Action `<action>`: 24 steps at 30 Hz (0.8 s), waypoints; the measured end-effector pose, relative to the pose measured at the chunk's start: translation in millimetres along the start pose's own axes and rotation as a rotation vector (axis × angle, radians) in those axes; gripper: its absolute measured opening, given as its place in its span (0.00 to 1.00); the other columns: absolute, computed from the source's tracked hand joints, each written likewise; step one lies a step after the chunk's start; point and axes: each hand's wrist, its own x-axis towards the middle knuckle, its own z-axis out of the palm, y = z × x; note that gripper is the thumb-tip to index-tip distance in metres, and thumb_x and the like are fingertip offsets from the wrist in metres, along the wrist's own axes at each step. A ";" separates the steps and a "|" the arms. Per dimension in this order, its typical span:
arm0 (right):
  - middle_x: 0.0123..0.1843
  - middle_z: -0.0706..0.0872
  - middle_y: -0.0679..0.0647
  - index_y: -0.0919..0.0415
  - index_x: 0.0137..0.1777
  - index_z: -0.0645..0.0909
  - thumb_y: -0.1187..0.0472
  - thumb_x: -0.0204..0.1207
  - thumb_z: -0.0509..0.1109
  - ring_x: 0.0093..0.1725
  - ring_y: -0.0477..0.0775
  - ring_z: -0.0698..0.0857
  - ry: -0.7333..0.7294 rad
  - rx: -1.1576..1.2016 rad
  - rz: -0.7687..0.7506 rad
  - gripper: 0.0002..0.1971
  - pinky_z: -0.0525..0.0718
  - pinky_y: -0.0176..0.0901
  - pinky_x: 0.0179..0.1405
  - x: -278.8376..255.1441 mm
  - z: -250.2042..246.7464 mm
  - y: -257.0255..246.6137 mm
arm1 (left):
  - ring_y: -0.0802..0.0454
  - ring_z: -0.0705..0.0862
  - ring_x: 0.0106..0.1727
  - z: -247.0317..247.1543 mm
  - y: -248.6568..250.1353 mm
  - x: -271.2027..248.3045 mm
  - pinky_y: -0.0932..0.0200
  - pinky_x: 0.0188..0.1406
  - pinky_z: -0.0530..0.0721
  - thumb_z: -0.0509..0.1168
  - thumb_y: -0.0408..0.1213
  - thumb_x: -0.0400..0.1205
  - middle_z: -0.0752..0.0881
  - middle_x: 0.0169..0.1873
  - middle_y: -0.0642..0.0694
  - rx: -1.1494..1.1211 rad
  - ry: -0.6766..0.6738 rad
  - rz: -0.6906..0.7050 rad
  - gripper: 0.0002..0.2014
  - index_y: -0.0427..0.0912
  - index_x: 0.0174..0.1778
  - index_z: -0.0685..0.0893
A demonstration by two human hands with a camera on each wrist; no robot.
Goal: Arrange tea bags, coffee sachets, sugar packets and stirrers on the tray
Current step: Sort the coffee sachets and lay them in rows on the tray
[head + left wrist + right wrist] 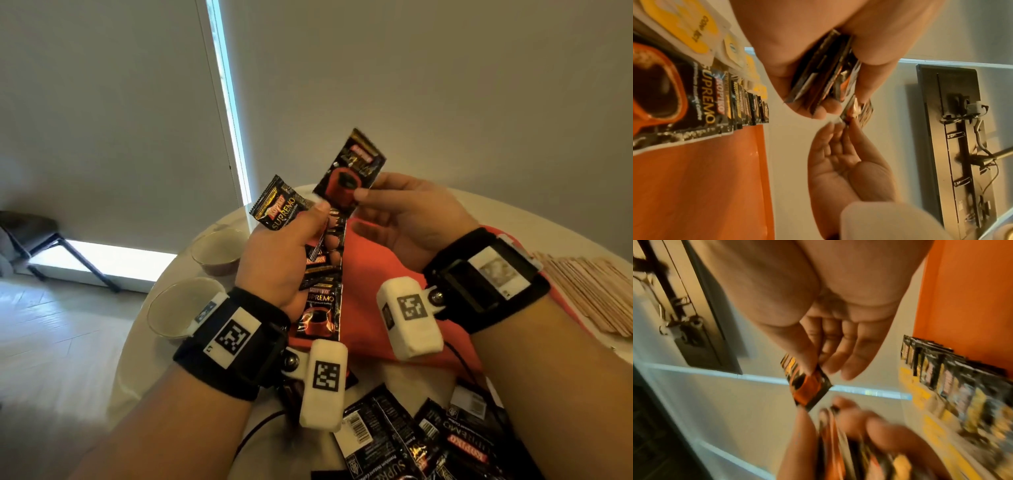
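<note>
My left hand [291, 240] grips a bunch of black coffee sachets [279, 207], raised above the orange tray [373, 274]. My right hand [404, 212] pinches a single black and red coffee sachet [349, 171] between thumb and forefinger, just above the bunch. In the left wrist view the bunch of sachets [824, 76] sits fanned inside the curled fingers. The pinched sachet [807, 382] hangs from the fingertips in the right wrist view. A row of coffee sachets [748, 105] lies along the tray [705, 186], with yellow and white packets [694, 27] beside it.
Loose coffee sachets [418, 442] lie on the round white table near me. Wooden stirrers [589, 291] are laid out at the right. Two bowls [219, 251] stand at the table's left edge. A dark chair [30, 236] stands on the floor to the left.
</note>
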 end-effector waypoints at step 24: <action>0.35 0.86 0.59 0.68 0.38 0.84 0.70 0.78 0.78 0.33 0.52 0.84 0.397 -0.675 0.371 0.08 0.89 0.46 0.46 114.2 -59.0 38.4 | 0.49 0.87 0.35 -5.6 6.2 4.9 0.54 0.32 0.85 0.69 0.31 0.85 0.89 0.46 0.39 0.058 0.042 0.065 0.08 0.39 0.59 0.87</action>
